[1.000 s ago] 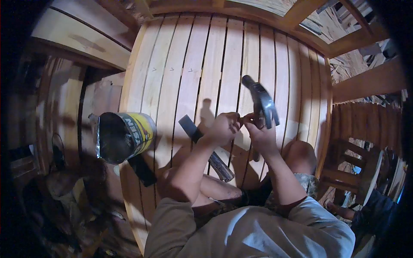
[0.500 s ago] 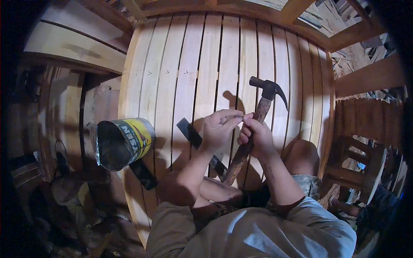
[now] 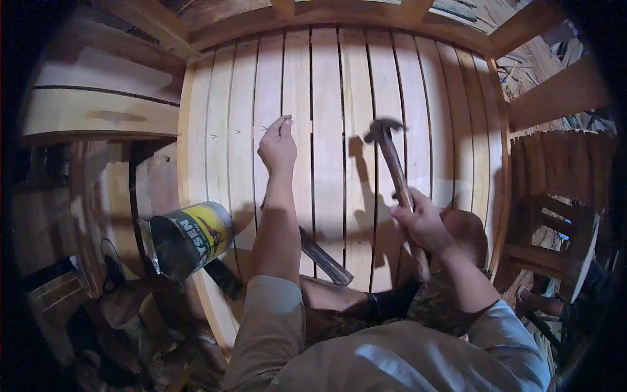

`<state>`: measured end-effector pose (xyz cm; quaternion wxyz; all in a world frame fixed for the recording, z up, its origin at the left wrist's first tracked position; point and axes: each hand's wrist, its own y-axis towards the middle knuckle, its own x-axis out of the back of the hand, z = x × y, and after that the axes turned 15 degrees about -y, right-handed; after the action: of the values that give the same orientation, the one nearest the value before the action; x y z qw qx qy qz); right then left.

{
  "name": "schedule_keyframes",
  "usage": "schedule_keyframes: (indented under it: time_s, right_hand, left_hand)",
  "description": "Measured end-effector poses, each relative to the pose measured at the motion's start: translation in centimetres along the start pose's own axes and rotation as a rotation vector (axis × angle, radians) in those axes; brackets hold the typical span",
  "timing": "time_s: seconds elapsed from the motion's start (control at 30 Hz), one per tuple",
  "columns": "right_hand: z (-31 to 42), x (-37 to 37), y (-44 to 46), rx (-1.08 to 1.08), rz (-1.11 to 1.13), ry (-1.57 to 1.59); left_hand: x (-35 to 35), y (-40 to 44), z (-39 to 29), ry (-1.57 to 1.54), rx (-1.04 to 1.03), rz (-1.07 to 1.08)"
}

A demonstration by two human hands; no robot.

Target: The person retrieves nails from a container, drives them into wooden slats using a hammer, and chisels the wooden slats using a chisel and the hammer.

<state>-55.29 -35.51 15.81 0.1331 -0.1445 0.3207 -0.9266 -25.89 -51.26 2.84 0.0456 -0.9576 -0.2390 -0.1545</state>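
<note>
My left hand (image 3: 279, 147) is pinched at the fingertips on a small thin nail, only barely visible, at the surface of the slatted wooden panel (image 3: 326, 78). It sits beside a row of pencilled v marks. My right hand (image 3: 423, 222) grips the wooden handle of a claw hammer (image 3: 393, 157) at about its middle. The hammer's dark head is raised over the slats, to the right of my left hand, and casts a shadow. A dark bar-shaped tool (image 3: 326, 261) lies on the slats, partly hidden by my left forearm.
An open tin can (image 3: 208, 228) with a yellow and green label stands tilted in view at the panel's left edge. Beside it lies a dark flat piece (image 3: 224, 279). Wooden frame rails (image 3: 261, 25) border the far side. Wood scraps (image 3: 535, 65) litter the floor at right.
My hands have parted. The left moved forward and left to the marked slats with its pinch kept. The right took a lower hold on the hammer handle and drew back to the right.
</note>
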Motion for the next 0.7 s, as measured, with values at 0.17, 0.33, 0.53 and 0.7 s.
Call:
schedule_keyframes:
  time_s: [0.17,0.33,0.53,0.7]
  right_hand:
    - [-3.9,1.0,-3.3,-0.142,0.017,-0.193]
    - [2.0,1.6,-3.9,0.081,0.105,0.105]
    - [-1.0,-1.7,0.4,0.101,-0.09,-0.301]
    - [5.1,-3.2,1.9,0.181,-0.081,-0.405]
  left_hand:
    - [-0.9,0.0,1.2,-0.024,-0.166,-0.026]
    - [-1.0,0.0,1.8,-0.037,-0.212,-0.008]
    - [-1.1,0.0,1.5,0.008,-0.243,-0.016]
    - [-0.9,-0.3,1.4,0.105,-0.267,0.0]
